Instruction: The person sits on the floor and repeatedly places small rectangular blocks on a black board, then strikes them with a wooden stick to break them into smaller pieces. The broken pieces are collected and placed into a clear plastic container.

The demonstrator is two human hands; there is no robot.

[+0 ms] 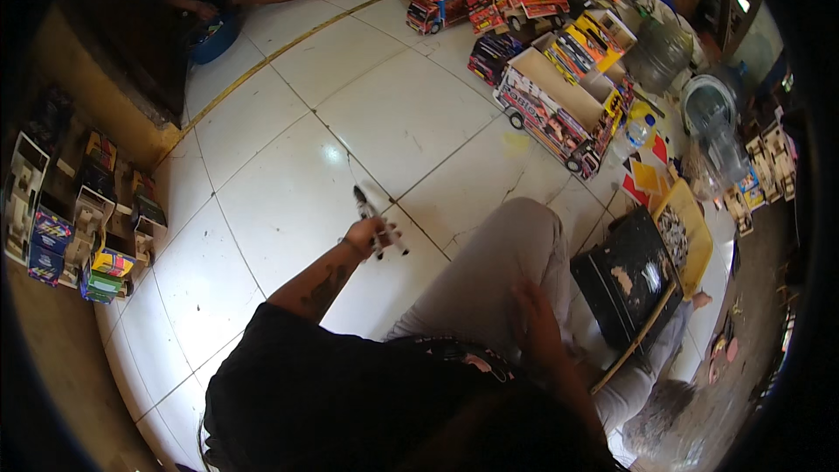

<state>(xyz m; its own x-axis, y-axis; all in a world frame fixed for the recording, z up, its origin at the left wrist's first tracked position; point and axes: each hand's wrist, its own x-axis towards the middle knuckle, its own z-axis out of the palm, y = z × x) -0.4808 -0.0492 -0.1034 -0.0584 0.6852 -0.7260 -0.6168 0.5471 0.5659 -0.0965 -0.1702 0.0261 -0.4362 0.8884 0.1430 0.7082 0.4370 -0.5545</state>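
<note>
Both hands were busy: my left hand (365,234) gripped a slim dark tool (377,223) over the white floor (288,201), clear of my lap, while my right hand (535,319) rested flat on my knee (507,253).

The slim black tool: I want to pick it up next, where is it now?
In the head view, the slim black tool is in the left hand, left of centre above the white tiled floor, beside the grey-trousered knee.

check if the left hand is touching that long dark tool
Touching. The head view shows the left hand closed around the dark tool, whose ends stick out past the fingers over the white tile floor.
</note>
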